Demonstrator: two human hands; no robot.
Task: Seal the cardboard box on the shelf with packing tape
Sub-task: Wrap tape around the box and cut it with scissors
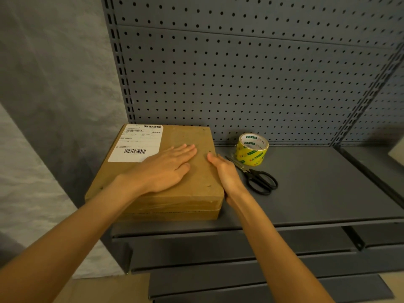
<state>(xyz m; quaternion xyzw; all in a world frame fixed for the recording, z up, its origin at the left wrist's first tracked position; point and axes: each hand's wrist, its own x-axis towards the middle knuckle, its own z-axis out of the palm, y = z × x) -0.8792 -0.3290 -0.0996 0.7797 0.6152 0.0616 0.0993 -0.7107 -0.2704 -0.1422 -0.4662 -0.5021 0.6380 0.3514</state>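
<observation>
Lying under the left hand (168, 167), the box (157, 171) touches the right hand (225, 173).

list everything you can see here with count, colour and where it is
cardboard box: 1, brown, left end of the shelf
shipping label: 1, white with barcodes, back left of the box top
packing tape: 1 roll, yellow with green print, on the shelf right of the box
scissors: 1 pair, black handles, in front of the tape
shelf: 1, dark grey metal
pegboard: 1, grey, behind the shelf
left hand: 1, flat on the box top
right hand: 1, against the box's right edge
</observation>
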